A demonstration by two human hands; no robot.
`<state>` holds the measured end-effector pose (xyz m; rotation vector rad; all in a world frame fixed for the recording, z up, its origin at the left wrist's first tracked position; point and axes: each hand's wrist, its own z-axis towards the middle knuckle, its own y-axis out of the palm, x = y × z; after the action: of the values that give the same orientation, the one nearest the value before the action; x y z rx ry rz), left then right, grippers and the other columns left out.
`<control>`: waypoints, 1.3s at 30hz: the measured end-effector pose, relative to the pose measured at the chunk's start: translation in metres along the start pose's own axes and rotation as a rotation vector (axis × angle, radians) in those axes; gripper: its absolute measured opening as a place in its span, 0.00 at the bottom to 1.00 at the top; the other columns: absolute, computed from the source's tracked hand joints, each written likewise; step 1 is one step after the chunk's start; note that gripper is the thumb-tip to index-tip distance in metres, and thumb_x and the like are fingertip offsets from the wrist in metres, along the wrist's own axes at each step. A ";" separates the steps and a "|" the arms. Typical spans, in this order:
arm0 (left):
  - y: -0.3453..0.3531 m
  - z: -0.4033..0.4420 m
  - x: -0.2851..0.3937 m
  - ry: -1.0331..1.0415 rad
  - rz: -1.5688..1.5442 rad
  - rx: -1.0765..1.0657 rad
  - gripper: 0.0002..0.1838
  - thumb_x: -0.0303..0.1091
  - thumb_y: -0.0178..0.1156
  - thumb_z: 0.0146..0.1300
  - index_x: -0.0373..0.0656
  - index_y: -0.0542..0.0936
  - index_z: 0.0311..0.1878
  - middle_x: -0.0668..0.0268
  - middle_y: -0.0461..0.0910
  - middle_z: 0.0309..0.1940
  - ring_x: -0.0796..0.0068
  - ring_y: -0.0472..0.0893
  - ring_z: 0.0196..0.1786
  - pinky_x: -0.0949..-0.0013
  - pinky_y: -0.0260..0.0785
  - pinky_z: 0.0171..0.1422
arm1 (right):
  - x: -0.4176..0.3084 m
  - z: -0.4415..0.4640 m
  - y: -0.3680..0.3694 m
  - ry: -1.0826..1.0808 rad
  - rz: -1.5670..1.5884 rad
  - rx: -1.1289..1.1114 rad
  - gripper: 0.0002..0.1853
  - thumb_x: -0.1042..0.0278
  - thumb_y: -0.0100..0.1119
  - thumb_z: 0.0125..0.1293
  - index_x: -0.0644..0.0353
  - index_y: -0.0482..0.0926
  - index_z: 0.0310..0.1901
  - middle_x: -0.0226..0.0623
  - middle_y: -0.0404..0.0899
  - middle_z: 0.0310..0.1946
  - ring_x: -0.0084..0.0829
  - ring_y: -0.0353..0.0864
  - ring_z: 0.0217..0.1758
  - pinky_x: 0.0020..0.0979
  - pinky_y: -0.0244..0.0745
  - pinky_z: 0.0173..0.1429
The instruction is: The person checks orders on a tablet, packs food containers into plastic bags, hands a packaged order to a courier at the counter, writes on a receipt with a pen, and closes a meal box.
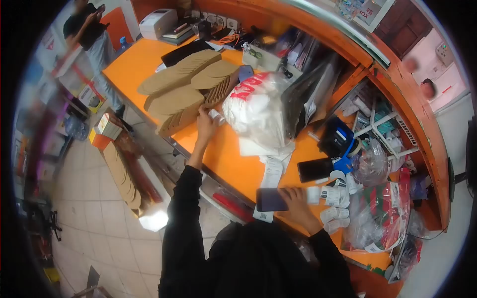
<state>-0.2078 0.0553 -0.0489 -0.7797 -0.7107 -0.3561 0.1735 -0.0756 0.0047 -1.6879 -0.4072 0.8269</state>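
My left hand (pixel 206 125) reaches across the orange counter, its fingers round a small white tub (pixel 217 117) beside the stacked brown cardboard pieces (pixel 181 107). Close to my body, my right hand (pixel 298 206) grips a dark smartphone (pixel 271 199). Under the phone runs a long printed paper slip (pixel 272 175). Just right of my right fingers stands a white tub (pixel 313 195), and whether they touch it I cannot tell. Several more labelled white tubs (pixel 338 196) cluster farther right. Between my hands lies a full white plastic bag (pixel 256 109) with red lettering.
A second black phone (pixel 315 170) lies on the orange counter (pixel 226 166). Toward the right are a clear-wrapped red and green package (pixel 380 216) and a blue tape dispenser (pixel 345 161). A white printer (pixel 158 24) stands at the far end. Another person (pixel 89 35) stands beyond the counter.
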 end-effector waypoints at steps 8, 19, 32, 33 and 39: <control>-0.009 -0.028 0.050 -0.196 -0.752 -0.203 0.27 0.24 0.59 0.52 0.41 0.60 0.55 0.62 0.73 0.35 0.82 0.71 0.29 0.80 0.63 0.28 | 0.000 -0.001 -0.014 0.039 0.126 0.048 0.37 0.53 0.63 0.47 0.55 0.61 0.59 0.44 0.63 0.54 0.46 0.56 0.60 0.46 0.46 0.64; -0.083 -0.102 0.196 -0.023 -0.973 -0.404 0.23 0.23 0.62 0.50 0.39 0.70 0.52 0.65 0.72 0.31 0.80 0.74 0.33 0.78 0.68 0.38 | -0.089 0.040 -0.090 -0.057 1.088 0.545 0.35 0.69 0.61 0.53 0.61 0.54 0.61 0.46 0.68 0.50 0.35 0.69 0.53 0.32 0.61 0.57; -0.073 -0.111 0.229 -0.158 -1.146 -0.468 0.28 0.20 0.55 0.55 0.39 0.60 0.59 0.61 0.70 0.44 0.77 0.71 0.47 0.74 0.64 0.52 | -0.088 0.007 -0.073 0.120 1.299 0.511 0.29 0.78 0.54 0.57 0.67 0.56 0.59 0.40 0.69 0.49 0.25 0.69 0.52 0.25 0.64 0.54; -0.072 -0.109 0.230 -0.284 -1.166 -0.498 0.28 0.21 0.54 0.55 0.39 0.59 0.60 0.62 0.70 0.45 0.77 0.70 0.49 0.75 0.62 0.54 | -0.088 0.002 -0.070 0.125 1.291 0.509 0.29 0.78 0.54 0.57 0.67 0.56 0.59 0.40 0.69 0.49 0.25 0.69 0.52 0.25 0.64 0.54; -0.062 -0.100 0.224 -0.262 -1.167 -0.373 0.25 0.23 0.49 0.60 0.41 0.58 0.61 0.61 0.71 0.47 0.78 0.72 0.46 0.77 0.64 0.50 | -0.086 -0.029 -0.052 0.280 1.456 0.245 0.24 0.79 0.51 0.58 0.69 0.59 0.57 0.39 0.69 0.49 0.24 0.70 0.50 0.25 0.64 0.54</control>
<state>-0.0360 -0.0692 0.0890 -0.6911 -1.3365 -1.4919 0.1426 -0.1376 0.0835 -1.6622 1.2318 1.5061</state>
